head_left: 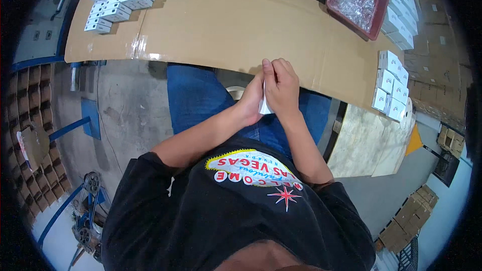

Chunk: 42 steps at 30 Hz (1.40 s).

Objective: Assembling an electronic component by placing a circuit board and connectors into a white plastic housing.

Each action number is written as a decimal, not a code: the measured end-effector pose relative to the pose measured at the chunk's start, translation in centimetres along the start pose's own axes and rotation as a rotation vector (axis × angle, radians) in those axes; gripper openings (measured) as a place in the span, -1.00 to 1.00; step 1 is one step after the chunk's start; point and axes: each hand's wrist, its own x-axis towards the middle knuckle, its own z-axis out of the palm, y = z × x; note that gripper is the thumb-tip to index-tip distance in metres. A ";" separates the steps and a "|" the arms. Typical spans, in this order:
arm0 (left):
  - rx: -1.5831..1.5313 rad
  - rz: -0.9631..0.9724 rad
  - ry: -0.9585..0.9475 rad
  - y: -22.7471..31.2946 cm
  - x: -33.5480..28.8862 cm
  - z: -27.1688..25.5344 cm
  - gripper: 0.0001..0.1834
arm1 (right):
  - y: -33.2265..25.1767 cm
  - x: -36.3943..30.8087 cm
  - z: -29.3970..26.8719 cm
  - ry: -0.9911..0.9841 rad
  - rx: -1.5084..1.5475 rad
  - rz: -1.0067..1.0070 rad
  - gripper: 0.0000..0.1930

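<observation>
Boxes (125, 1) stacked beyond the hands to the left, with more white cartons (390, 86) to the right on the cardboard-topped surface (226, 27): plenty done, by the look of it. Clear packets (353, 7) heaped loose in the red tray (332, 6), ahead and right, so apparently more left. And now, pressing palm to palm, left hand (251, 99) against right hand (282, 89), nearly closed around a white piece (265, 106), lower end showing between the palms; perhaps a small carton, mostly hidden.

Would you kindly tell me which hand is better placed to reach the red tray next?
The right hand, probably: it is nearer the red tray, though it and the left hand hold a white item together.
</observation>
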 end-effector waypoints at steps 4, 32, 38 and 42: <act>-0.140 0.034 0.042 -1.3 -1.9 -0.7 -0.42 | -1.3 -1.6 0.3 0.028 0.016 -0.088 -0.71; -0.071 0.086 0.152 -2.3 -1.0 -3.0 -0.37 | 0.4 -2.3 2.7 0.012 -0.017 -0.273 -0.74; -0.068 0.068 0.208 -2.7 -0.8 -3.1 -0.39 | 0.9 -2.5 3.1 0.006 0.019 -0.240 -0.72; -0.055 0.101 0.249 -2.8 -0.8 -3.1 -0.48 | 0.9 -2.4 3.4 -0.013 0.027 -0.231 -0.69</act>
